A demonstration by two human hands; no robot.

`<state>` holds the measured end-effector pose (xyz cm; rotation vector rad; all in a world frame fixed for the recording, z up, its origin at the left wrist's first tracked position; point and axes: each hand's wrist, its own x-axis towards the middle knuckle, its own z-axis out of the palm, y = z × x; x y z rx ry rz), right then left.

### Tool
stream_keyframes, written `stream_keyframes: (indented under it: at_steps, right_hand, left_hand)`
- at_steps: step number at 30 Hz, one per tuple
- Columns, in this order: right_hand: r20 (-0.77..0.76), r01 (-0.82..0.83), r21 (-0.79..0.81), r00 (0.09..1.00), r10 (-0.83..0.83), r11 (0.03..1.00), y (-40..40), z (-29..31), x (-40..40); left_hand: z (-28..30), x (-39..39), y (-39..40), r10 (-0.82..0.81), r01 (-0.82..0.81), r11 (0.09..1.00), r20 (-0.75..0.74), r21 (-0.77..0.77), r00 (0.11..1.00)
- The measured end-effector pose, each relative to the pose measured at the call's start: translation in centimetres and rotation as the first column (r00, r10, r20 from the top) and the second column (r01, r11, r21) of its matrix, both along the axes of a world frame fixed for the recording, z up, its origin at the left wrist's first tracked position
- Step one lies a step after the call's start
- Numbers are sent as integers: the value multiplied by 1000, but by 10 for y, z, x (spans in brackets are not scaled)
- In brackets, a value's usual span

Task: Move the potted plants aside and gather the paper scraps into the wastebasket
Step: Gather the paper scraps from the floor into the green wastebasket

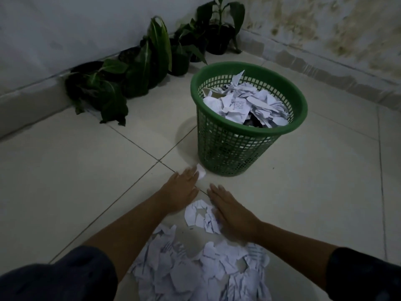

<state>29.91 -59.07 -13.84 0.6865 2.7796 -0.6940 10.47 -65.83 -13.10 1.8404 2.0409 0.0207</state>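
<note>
Under me: pale floor tiles point(65, 170) w/ dark grout lines. Ahead, white wall point(65, 29) on my left; stained, blotchy wall point(325, 25) to the right, meeting at corner.

From my remote seat I see two bare forearms and two bare hands, the left hand point(181, 187) and the right hand point(231, 213), with no rings, watch or gloves. Each arm ends in a short dark sleeve: the left dark blue-grey sleeve point(71, 276), the right near-black sleeve point(366, 276).
</note>
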Motion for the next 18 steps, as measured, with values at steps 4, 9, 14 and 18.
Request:
stream_keyframes:
  at_steps: [4,9,14,18]
  right_hand:
    - [-77,-67,-4,995,66,998,-12,-8,15]
    - [-55,-232,12,971,232,973,-24,12,40]
    - [-110,-24,50,993,29,998,-38,24,81]
    - [81,24,113,996,-34,993,-53,18,118]
  left_hand:
    - [-5,0,-19,-36,35,995,11,96,999]
    - [-7,9,-63,-229,211,970,162,123,960]
    - [-5,21,-87,-202,166,974,258,154,945]
    - [2,46,-101,-304,271,941,152,203,941]
